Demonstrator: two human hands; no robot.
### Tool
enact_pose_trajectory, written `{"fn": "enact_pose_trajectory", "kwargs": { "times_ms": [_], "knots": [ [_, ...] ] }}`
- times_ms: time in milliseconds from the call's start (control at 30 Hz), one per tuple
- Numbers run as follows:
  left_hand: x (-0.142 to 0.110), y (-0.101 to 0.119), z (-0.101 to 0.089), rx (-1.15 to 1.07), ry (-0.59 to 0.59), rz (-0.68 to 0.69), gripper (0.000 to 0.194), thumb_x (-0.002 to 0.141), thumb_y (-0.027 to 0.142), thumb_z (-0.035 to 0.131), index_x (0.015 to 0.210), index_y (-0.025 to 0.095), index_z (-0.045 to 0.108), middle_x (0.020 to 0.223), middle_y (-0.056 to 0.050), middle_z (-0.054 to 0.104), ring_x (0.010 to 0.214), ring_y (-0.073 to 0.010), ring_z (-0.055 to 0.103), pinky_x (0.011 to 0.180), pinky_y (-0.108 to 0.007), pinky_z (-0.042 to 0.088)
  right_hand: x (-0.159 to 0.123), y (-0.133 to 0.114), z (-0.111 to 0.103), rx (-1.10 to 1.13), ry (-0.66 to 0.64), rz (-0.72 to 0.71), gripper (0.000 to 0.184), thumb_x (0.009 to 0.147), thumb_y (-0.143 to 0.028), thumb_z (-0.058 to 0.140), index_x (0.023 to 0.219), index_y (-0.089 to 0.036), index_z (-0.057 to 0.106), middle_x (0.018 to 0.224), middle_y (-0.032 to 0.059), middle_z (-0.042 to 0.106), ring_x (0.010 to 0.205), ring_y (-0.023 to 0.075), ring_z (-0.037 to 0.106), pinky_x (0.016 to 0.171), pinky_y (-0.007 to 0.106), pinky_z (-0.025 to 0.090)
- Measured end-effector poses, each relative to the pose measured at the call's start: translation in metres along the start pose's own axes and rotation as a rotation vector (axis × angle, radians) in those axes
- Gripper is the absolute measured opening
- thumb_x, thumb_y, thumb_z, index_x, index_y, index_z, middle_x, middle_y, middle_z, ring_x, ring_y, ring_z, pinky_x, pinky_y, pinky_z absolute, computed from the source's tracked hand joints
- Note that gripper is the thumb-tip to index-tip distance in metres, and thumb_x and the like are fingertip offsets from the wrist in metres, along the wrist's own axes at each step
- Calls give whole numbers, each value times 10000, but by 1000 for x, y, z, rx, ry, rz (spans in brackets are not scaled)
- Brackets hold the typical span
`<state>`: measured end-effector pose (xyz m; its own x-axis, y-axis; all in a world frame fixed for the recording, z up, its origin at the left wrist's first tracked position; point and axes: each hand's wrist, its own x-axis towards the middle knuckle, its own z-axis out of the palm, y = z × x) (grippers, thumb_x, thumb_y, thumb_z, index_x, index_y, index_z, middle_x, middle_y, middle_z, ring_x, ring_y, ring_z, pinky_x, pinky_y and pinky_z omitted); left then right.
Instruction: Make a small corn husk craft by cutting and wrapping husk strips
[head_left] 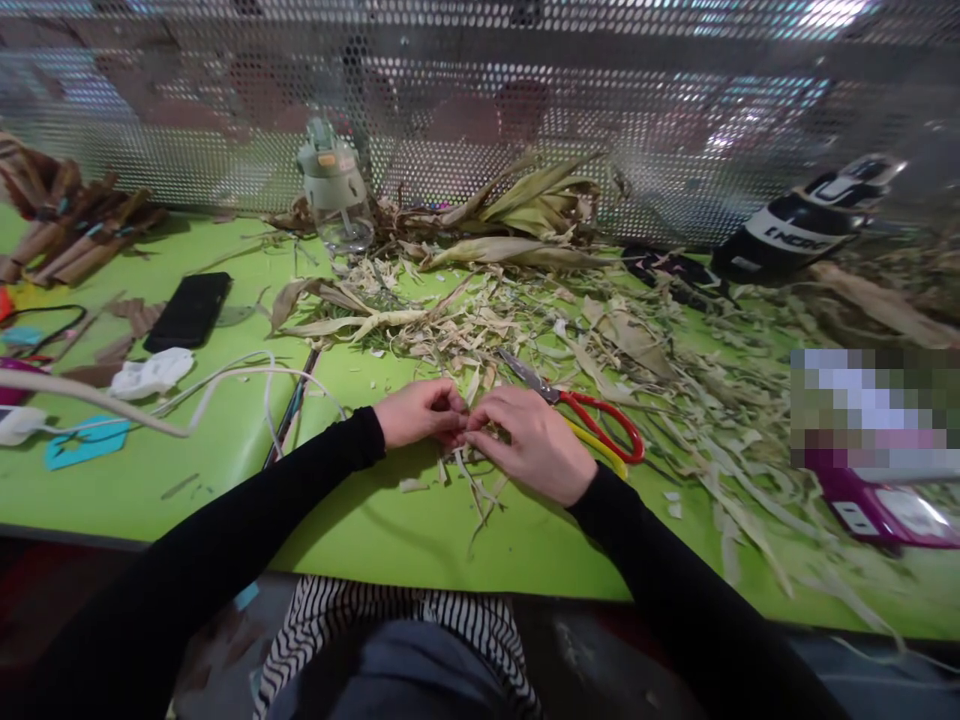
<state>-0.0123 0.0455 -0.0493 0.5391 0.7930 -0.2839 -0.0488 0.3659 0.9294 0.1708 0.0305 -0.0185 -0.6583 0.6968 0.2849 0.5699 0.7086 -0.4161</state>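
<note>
My left hand [424, 412] and my right hand [532, 440] meet above the front of the table, fingertips pinched together. Thin pale strips of dried corn husk [478, 490] trail below the fingertips, and both hands seem to grip them; the exact hold is hidden by the fingers. Just beyond my right hand lie scissors [606, 420] with one red and one yellow handle, the blades pointing up and left. Shredded husk [480, 320] is strewn behind both hands. Whole dried husk leaves [525, 250] are heaped farther back.
A clear bottle with a green lid [337, 195] stands at the back; a dark bottle [795, 225] leans at right. On the left are a black phone [189, 312], a white power strip [152, 372], cables and brown bundles [75, 225]. A perforated metal panel [465, 100] rises behind the green table [360, 540].
</note>
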Motion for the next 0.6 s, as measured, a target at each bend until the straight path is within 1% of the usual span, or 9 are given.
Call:
{"fn": "enact_pose_trajectory", "kwargs": {
  "times_ms": [267, 333, 467, 533, 600],
  "knots": [
    [0, 0, 1, 7, -5, -8, 284, 692, 248, 728, 720, 139, 466, 606, 12, 635, 556, -99, 633, 582, -243, 505, -7, -6, 3, -116, -2, 135, 102, 815, -240, 604, 742, -178, 570, 759, 41, 607, 709, 171, 545, 663, 300, 406],
    [0, 0, 2, 7, 4, -13, 292, 686, 253, 732, 717, 138, 465, 601, 11, 638, 554, -100, 634, 580, -240, 502, -8, -9, 4, -151, -6, 145, 102, 817, -230, 594, 736, -175, 568, 759, 47, 601, 704, 174, 541, 660, 302, 403],
    [0, -1, 2, -7, 6, -25, 319, 664, 284, 745, 723, 136, 469, 602, 15, 641, 541, -97, 633, 592, -247, 504, -8, -12, 4, -213, -2, 63, 108, 836, -212, 551, 744, -164, 582, 771, 68, 600, 704, 181, 521, 665, 318, 399],
    [0, -2, 1, -21, 2, -21, 335, 650, 301, 752, 728, 139, 469, 602, 23, 638, 533, -95, 631, 589, -247, 502, -7, -11, 2, -180, -20, -3, 116, 846, -212, 538, 764, -161, 603, 788, 72, 604, 738, 185, 523, 687, 323, 409],
    [0, -2, 2, -30, -6, -16, 345, 638, 301, 760, 721, 144, 463, 593, 32, 631, 531, -92, 629, 582, -241, 497, -7, -8, -1, -103, -71, -70, 120, 842, -225, 555, 763, -167, 623, 793, 63, 605, 761, 182, 528, 702, 321, 420]
  ]
}}
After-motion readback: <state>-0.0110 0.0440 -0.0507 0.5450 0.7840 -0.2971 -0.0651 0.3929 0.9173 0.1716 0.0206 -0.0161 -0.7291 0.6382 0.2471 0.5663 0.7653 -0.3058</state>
